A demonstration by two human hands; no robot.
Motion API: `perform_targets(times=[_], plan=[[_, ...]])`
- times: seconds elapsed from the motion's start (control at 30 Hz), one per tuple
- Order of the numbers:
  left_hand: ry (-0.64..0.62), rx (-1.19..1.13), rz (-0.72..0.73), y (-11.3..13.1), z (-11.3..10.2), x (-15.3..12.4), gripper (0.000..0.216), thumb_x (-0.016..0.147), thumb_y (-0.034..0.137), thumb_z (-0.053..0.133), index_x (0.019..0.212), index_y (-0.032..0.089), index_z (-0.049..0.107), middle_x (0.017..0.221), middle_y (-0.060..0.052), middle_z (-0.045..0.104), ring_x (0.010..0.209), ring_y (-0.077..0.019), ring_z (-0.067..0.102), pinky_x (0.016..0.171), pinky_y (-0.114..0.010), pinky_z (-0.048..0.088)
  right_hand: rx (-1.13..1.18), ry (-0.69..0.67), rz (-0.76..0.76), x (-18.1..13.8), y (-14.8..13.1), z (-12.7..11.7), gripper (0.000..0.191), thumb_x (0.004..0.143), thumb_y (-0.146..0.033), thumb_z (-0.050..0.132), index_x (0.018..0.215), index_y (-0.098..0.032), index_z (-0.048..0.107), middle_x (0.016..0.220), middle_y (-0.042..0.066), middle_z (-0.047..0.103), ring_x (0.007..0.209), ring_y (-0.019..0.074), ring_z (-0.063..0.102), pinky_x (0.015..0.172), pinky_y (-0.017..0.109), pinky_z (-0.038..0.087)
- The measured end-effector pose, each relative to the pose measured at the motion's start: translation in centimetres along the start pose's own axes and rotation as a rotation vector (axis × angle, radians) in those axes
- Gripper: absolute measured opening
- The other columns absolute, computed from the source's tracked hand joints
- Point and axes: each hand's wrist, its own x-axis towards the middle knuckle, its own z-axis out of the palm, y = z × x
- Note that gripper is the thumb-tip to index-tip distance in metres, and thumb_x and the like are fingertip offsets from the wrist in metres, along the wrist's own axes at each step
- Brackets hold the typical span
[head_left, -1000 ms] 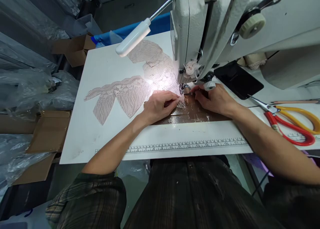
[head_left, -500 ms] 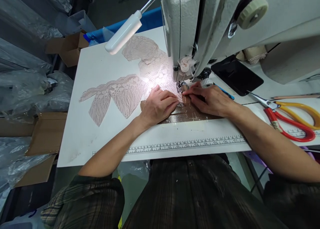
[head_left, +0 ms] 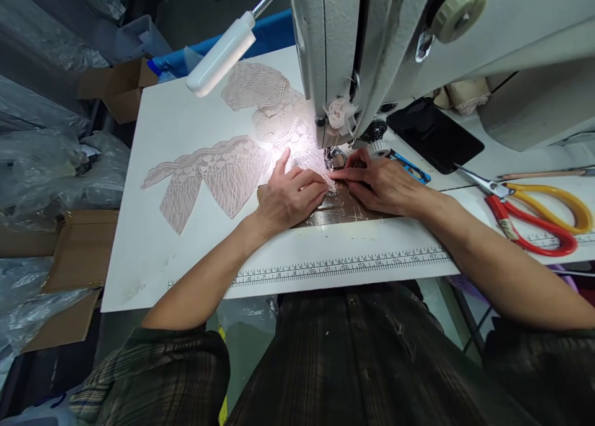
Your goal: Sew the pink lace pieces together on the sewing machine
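Observation:
Pale pink lace fabric (head_left: 235,175) spreads over the white table and runs under the presser foot (head_left: 335,159) of a sewing machine (head_left: 332,54). My left hand (head_left: 290,193) lies flat on the lace left of the foot, thumb spread away from the fingers. Just right of the foot, my right hand (head_left: 383,181) has its thumb and fingertips pinched together at the lace edge. Beneath both hands is a shiny brown plate (head_left: 346,208) with loose threads on it. Glare from the lamp washes out the lace near the needle, and the pinched edge is partly hidden.
A white lamp (head_left: 222,54) on a bendy neck hangs over the table. On the right lie a black phone (head_left: 434,134), a blue tool (head_left: 411,167) and scissors (head_left: 530,212) with red and yellow handles. A ruler strip (head_left: 325,268) lines the front edge. Cardboard boxes (head_left: 116,88) stand left.
My left thumb has lifted and spread farther from the fingers. My right hand has shifted slightly, uncovering more of the blue tool. The whole view has moved a little.

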Motion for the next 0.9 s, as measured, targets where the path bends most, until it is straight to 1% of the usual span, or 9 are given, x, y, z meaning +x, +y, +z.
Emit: perform_targets(times=[0.13, 0.23, 0.33, 0.43, 0.53, 0.63, 0.73, 0.8, 0.9], plan=[[0.023, 0.021, 0.056, -0.2, 0.1, 0.0, 0.015, 0.099, 0.022, 0.056, 0.092, 0.02, 0.069, 0.093, 0.002, 0.076, 0.073, -0.0125, 0.066, 0.115, -0.066, 0.04, 0.02, 0.015, 0.011, 0.0, 0.0, 0.0, 0.04, 0.099, -0.029, 0.044, 0.12, -0.024, 0.077, 0.106, 0.012, 0.061, 0.085, 0.0205, 0.058, 0.079, 0.035, 0.048], [0.002, 0.008, 0.083, -0.1, -0.3, 0.0, 0.014, 0.098, 0.023, 0.057, 0.093, 0.021, 0.07, 0.093, 0.001, 0.075, 0.078, -0.0147, 0.066, 0.115, -0.065, 0.039, 0.028, -0.009, 0.008, -0.1, 0.0, -0.1, 0.039, 0.097, -0.026, 0.046, 0.121, -0.026, 0.076, 0.106, 0.011, 0.061, 0.085, 0.0204, 0.057, 0.078, 0.035, 0.048], [-0.032, 0.001, 0.106, 0.4, -0.8, -0.2, 0.015, 0.095, 0.025, 0.058, 0.098, 0.021, 0.072, 0.095, -0.002, 0.075, 0.081, -0.0175, 0.065, 0.109, -0.057, 0.047, 0.022, -0.04, -0.035, -0.1, 0.0, -0.3, 0.039, 0.094, -0.024, 0.047, 0.12, -0.026, 0.077, 0.104, 0.01, 0.061, 0.085, 0.0208, 0.056, 0.078, 0.036, 0.047], [-0.037, 0.016, 0.084, 0.8, -0.9, -0.3, 0.017, 0.094, 0.025, 0.058, 0.099, 0.02, 0.073, 0.097, -0.004, 0.076, 0.081, -0.0185, 0.065, 0.102, -0.051, 0.051, -0.01, -0.033, -0.057, -0.1, -0.2, -0.4, 0.039, 0.092, -0.023, 0.047, 0.117, -0.026, 0.078, 0.103, 0.01, 0.062, 0.087, 0.0217, 0.055, 0.078, 0.036, 0.047], [-0.063, 0.036, 0.052, 0.8, -0.6, -0.1, 0.018, 0.093, 0.026, 0.056, 0.096, 0.022, 0.074, 0.095, -0.003, 0.076, 0.079, -0.0183, 0.064, 0.102, -0.052, 0.049, -0.046, -0.021, -0.07, 0.0, -0.4, -0.5, 0.04, 0.092, -0.021, 0.047, 0.116, -0.025, 0.078, 0.104, 0.011, 0.064, 0.086, 0.0217, 0.055, 0.077, 0.035, 0.047], [-0.087, 0.046, 0.071, 0.5, -0.6, 0.3, 0.021, 0.094, 0.027, 0.054, 0.09, 0.021, 0.074, 0.09, -0.003, 0.075, 0.076, -0.0179, 0.063, 0.104, -0.051, 0.047, -0.069, -0.01, -0.084, -0.1, -0.5, -0.4, 0.04, 0.092, -0.02, 0.047, 0.116, -0.023, 0.078, 0.104, 0.012, 0.064, 0.085, 0.0223, 0.056, 0.077, 0.035, 0.048], [-0.096, 0.019, 0.091, 0.2, -0.7, 0.7, 0.024, 0.095, 0.027, 0.052, 0.086, 0.02, 0.073, 0.088, -0.003, 0.073, 0.075, -0.0181, 0.062, 0.104, -0.051, 0.046, -0.085, -0.033, -0.063, -0.1, -0.5, -0.4, 0.04, 0.093, -0.021, 0.048, 0.12, -0.023, 0.076, 0.107, 0.013, 0.064, 0.089, 0.0241, 0.058, 0.08, 0.037, 0.049], [-0.097, 0.018, 0.102, 0.0, -0.7, 0.7, 0.025, 0.095, 0.027, 0.051, 0.086, 0.02, 0.073, 0.089, -0.003, 0.073, 0.075, -0.018, 0.061, 0.104, -0.05, 0.046, -0.104, -0.061, -0.038, -0.2, -0.6, -0.4, 0.04, 0.094, -0.023, 0.048, 0.123, -0.022, 0.075, 0.107, 0.014, 0.065, 0.09, 0.0257, 0.059, 0.081, 0.039, 0.049], [-0.089, 0.043, 0.105, -0.2, -0.6, 0.6, 0.023, 0.095, 0.027, 0.051, 0.091, 0.02, 0.072, 0.092, -0.003, 0.073, 0.078, -0.0181, 0.061, 0.104, -0.051, 0.046, -0.142, -0.084, 0.003, -0.1, -0.9, -0.4, 0.04, 0.096, -0.027, 0.048, 0.127, -0.021, 0.073, 0.105, 0.016, 0.065, 0.089, 0.0269, 0.059, 0.078, 0.039, 0.049]])
